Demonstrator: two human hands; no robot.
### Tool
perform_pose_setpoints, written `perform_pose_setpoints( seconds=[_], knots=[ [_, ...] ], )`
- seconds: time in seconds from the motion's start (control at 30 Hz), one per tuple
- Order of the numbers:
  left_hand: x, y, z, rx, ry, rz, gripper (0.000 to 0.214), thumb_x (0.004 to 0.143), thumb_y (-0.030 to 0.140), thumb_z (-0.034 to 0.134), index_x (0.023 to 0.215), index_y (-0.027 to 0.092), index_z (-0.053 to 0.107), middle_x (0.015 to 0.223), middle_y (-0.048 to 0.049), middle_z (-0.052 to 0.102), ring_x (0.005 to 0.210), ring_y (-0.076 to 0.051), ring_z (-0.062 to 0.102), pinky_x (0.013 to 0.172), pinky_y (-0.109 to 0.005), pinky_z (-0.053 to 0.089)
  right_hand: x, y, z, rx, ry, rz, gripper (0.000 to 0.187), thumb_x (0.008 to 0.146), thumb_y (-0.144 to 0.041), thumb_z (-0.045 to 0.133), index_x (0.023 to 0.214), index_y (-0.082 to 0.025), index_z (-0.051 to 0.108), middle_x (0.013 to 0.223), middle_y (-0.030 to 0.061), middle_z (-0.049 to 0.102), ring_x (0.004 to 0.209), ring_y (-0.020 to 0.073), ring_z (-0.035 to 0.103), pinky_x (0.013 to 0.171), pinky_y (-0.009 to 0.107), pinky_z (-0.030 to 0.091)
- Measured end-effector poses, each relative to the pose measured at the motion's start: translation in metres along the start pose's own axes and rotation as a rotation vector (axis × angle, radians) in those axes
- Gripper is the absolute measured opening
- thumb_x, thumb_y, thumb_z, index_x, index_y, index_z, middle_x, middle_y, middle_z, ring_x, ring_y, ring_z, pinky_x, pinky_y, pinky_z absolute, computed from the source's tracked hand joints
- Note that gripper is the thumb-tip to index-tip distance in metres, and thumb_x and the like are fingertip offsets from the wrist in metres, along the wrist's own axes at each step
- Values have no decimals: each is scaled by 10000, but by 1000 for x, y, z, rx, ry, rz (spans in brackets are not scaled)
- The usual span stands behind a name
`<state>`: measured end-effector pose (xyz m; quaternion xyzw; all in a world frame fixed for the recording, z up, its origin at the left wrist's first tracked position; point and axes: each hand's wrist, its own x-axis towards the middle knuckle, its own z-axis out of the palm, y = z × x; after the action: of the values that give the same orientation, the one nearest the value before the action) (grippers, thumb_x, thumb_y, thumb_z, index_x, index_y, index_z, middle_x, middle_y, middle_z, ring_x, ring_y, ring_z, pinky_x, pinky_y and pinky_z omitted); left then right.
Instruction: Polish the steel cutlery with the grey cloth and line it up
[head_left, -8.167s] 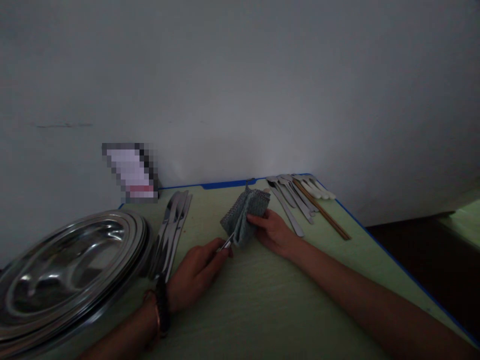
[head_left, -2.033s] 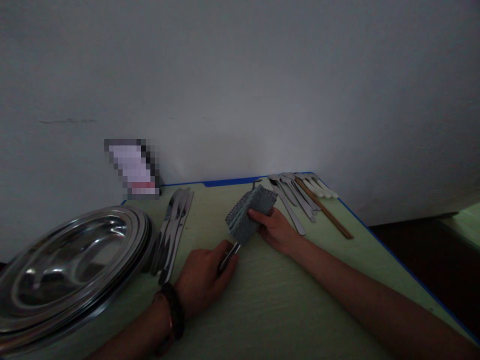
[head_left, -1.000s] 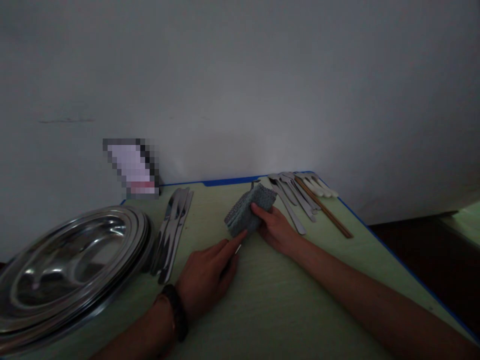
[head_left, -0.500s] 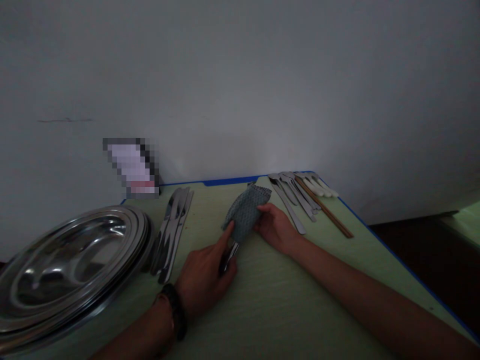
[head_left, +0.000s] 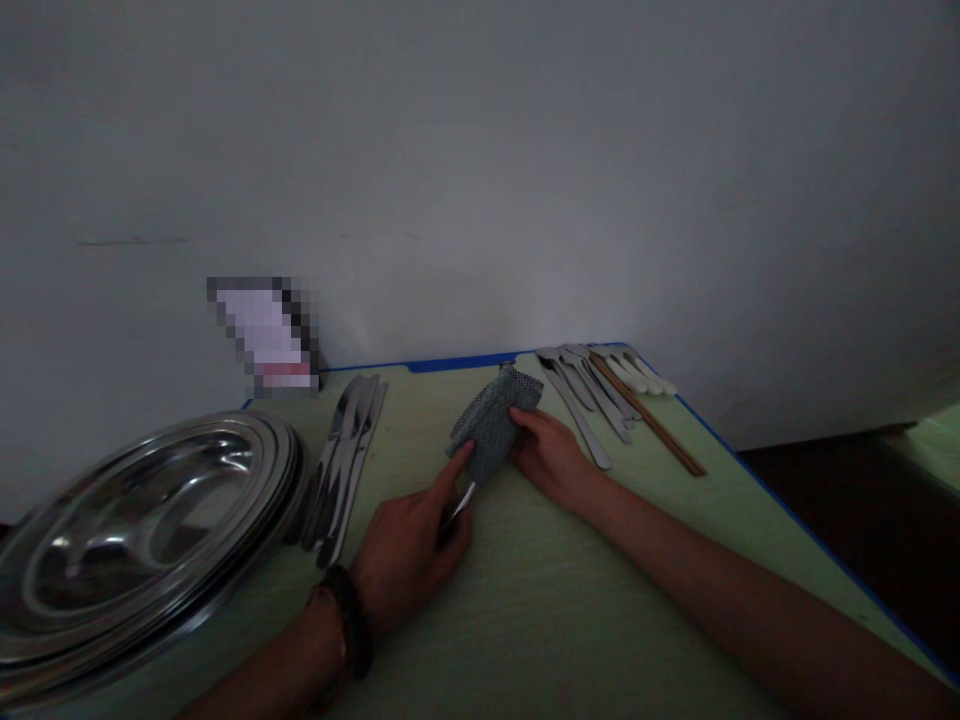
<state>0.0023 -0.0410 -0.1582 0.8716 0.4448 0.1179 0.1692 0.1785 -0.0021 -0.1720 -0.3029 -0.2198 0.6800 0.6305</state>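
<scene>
My left hand (head_left: 411,545) is closed on the handle of a metal utensil (head_left: 463,500), its index finger stretched out onto the cloth. The utensil's far end is wrapped inside a grey-green checked cloth (head_left: 491,428), so I cannot tell what kind it is. My right hand (head_left: 551,455) grips that cloth from the right, fingers pressed round it. Both hands rest low on the pale green table (head_left: 540,610).
A stack of steel plates (head_left: 135,540) fills the left side. Several table knives (head_left: 346,450) lie beside it. Spoons (head_left: 581,400) and brown chopsticks (head_left: 649,420) lie at the far right near the blue table edge. A white wall stands close behind.
The cloth has been turned and shifted slightly around the utensil. My left index finger has stretched out to the cloth. Both hands stay in nearly the same spot.
</scene>
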Motion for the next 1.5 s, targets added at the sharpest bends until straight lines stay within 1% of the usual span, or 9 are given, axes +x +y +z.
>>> perform_pose_setpoints(
  seconds=[0.23,0.43,0.53,0.73,0.97,1.1,1.23,1.37,1.5],
  knots=[
    [0,1,-3,33,-30,36,617,860,229,384,1405,237,95,720,35,636,613,-147,607,555,-232,393,6,-1,-3,95,128,-91,81,687,-217,637,765,-217,615,835,10,691,952,202,594,799,371,504],
    [-3,-1,1,59,0,111,560,856,187,364,1385,294,217,860,2,664,685,-158,620,651,-262,430,2,-2,0,10,98,-145,140,672,-253,687,796,-196,653,845,11,695,935,177,603,840,326,484],
    [-4,-1,1,64,6,124,532,865,188,344,1378,288,244,823,4,663,638,-152,609,638,-263,434,1,-2,1,-14,109,-147,146,667,-241,692,798,-182,666,836,16,699,902,168,613,856,320,471],
    [-3,-1,0,60,-7,113,583,853,186,361,1399,269,172,847,-5,667,651,-157,615,601,-252,429,1,-2,1,-23,117,-148,178,661,-230,693,830,-186,661,849,-1,700,867,161,620,863,326,472],
    [-1,-2,0,69,-10,57,615,859,225,373,1410,230,99,751,9,642,626,-159,610,561,-238,410,5,-2,-3,116,109,-112,110,711,-195,623,821,-209,625,832,-9,697,889,169,623,858,350,490],
    [-2,-1,0,69,-5,81,595,864,215,371,1405,249,124,748,15,640,617,-150,607,564,-232,408,10,-3,-7,103,186,-129,100,734,-152,569,808,-204,610,781,-3,695,859,175,633,841,374,500],
    [-3,-1,1,81,21,127,590,868,210,379,1400,286,134,778,17,656,623,-157,613,573,-246,413,13,-4,-10,68,282,-264,117,753,-148,537,821,-211,608,817,-13,696,861,150,630,864,351,486],
    [-4,-2,3,77,21,147,586,863,192,380,1392,312,161,820,12,668,651,-162,624,604,-265,431,9,-3,-8,3,229,-322,132,731,-201,595,861,-220,608,893,-12,691,929,145,611,879,329,471],
    [-4,-2,3,69,2,183,553,872,168,354,1378,340,209,855,15,666,693,-155,627,626,-266,435,1,-1,-3,-44,209,-233,164,714,-239,631,874,-207,611,887,5,691,916,159,615,831,323,491]
  ],
)
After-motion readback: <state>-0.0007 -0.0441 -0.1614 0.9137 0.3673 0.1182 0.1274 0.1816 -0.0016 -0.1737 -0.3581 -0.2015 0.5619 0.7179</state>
